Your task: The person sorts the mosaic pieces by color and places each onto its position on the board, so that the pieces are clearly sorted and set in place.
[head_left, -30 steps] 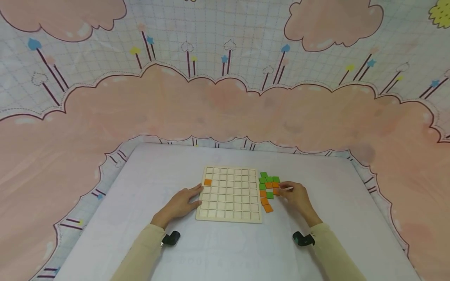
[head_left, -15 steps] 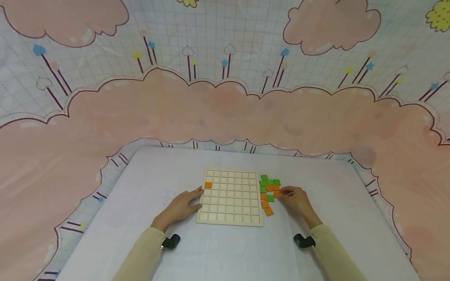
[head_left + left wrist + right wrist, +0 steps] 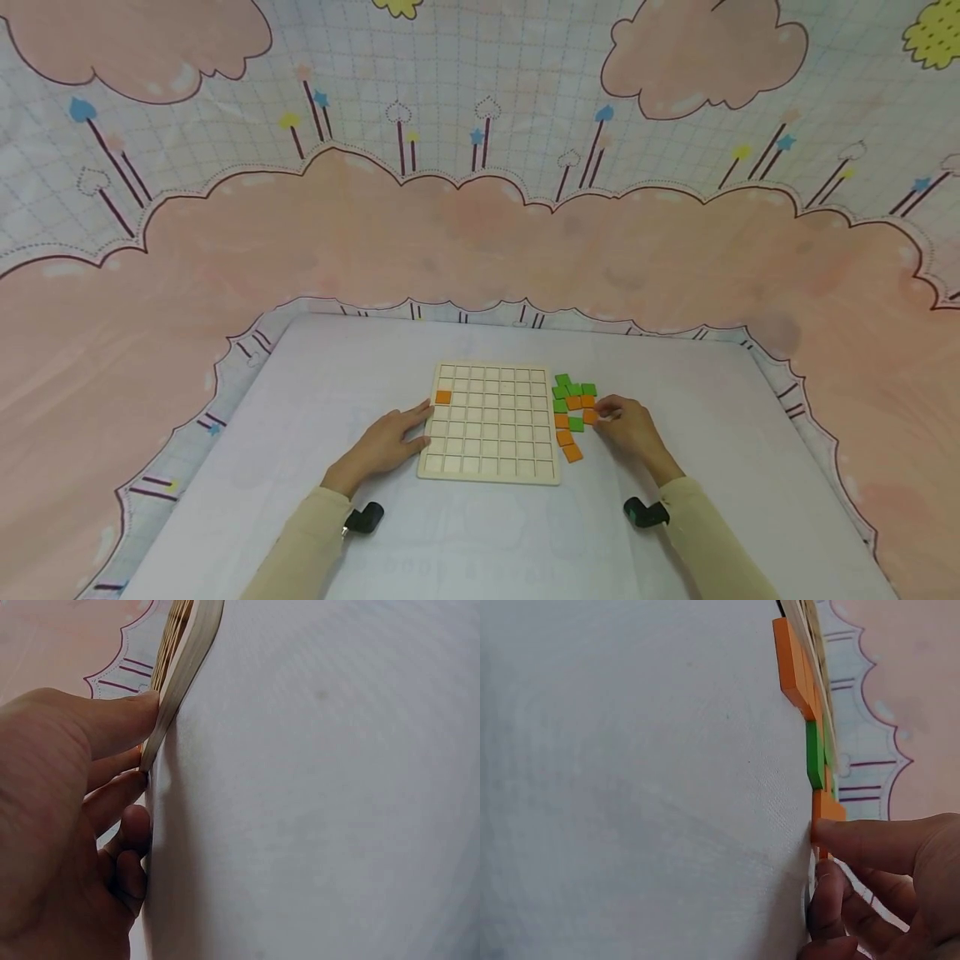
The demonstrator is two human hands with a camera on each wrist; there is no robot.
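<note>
A square wooden grid board lies on the white table, with one orange tile in a cell near its upper left. My left hand touches the board's left edge; in the left wrist view its thumb presses the rim. Right of the board lies a loose group of orange and green tiles. At the group's right side, my right hand pinches another orange tile. The right wrist view shows the right thumb against this tile's side, with the index fingertip hidden behind.
Several green tiles lie at the far end of the group, and two orange tiles at its near end. White cloth covers the table. A patterned curtain hangs behind. Dark cameras sit at both wrists.
My right fingers have drawn closer together at the orange tile, which stays in place beside the others. My left hand keeps its place on the board's edge. The head view has tilted slightly up.
</note>
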